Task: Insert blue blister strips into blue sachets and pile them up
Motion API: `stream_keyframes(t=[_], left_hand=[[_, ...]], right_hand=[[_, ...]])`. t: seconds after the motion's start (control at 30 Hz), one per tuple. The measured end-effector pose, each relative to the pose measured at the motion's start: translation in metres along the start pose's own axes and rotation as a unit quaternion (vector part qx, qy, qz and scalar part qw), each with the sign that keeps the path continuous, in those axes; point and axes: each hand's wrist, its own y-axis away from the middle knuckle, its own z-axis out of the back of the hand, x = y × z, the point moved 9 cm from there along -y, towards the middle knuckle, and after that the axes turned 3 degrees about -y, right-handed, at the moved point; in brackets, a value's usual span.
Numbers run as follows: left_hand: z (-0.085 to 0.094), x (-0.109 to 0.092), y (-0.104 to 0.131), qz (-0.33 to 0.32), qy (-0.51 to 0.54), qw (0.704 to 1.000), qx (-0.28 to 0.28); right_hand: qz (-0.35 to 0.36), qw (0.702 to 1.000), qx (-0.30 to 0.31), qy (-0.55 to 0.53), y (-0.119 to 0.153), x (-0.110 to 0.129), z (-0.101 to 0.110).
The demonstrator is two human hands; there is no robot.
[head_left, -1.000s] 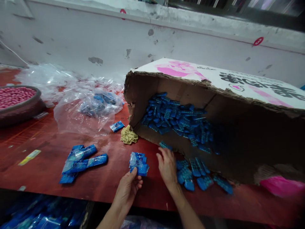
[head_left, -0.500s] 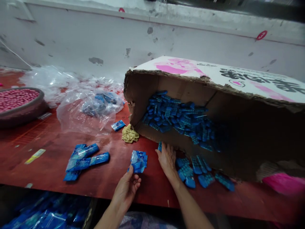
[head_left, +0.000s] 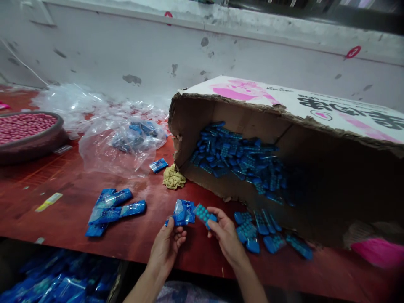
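Observation:
Between the thumb and fingers of my left hand (head_left: 168, 240) is a blue printed plastic packet (head_left: 179, 219). More flat blue packets (head_left: 189, 208) lie right behind it on the table. My right hand (head_left: 225, 235) pinches a small clear-and-blue pack with rows of teal beads (head_left: 203, 214), tilted close beside the packet. Several similar beaded packs (head_left: 248, 231) lie to the right of my right hand, at the box's edge. A heap of them (head_left: 236, 153) fills part of the cardboard box (head_left: 252, 110), which lies on its side. Several filled blue packets (head_left: 110, 214) are stacked crosswise at left.
On the red table (head_left: 63, 223) stand a bowl of pink beads (head_left: 27, 128) and clear plastic bags (head_left: 120, 147). A crumpled yellow cloth (head_left: 174, 176) and a single blue packet (head_left: 158, 165) lie by the box corner. Below the table edge is a container of blue packets (head_left: 63, 282).
My right hand has drawn back from the box's lower edge toward my left hand, bringing a beaded pack. The packet in my left hand is now apart from those behind it.

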Motion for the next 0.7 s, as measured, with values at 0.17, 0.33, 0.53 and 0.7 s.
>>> stream_keyframes(t=[0.17,0.33,0.53,0.7], left_hand=[[-0.003,0.0,0.0,-0.015,-0.009,1.0,0.022],[-0.005,-0.007,0.0,-0.047,-0.018,0.997,0.051],[-0.01,-0.019,0.001,-0.067,-0.04,0.994,0.081],[-0.011,-0.025,0.003,-0.079,-0.046,0.993,0.075]], right_hand=[[-0.018,0.999,0.03,-0.001,0.018,0.003,-0.014],[-0.008,0.997,0.043,0.062,0.017,0.007,-0.014],[0.028,0.992,0.06,0.105,0.018,0.018,-0.014],[0.047,0.994,0.027,0.098,0.017,0.023,-0.014]])
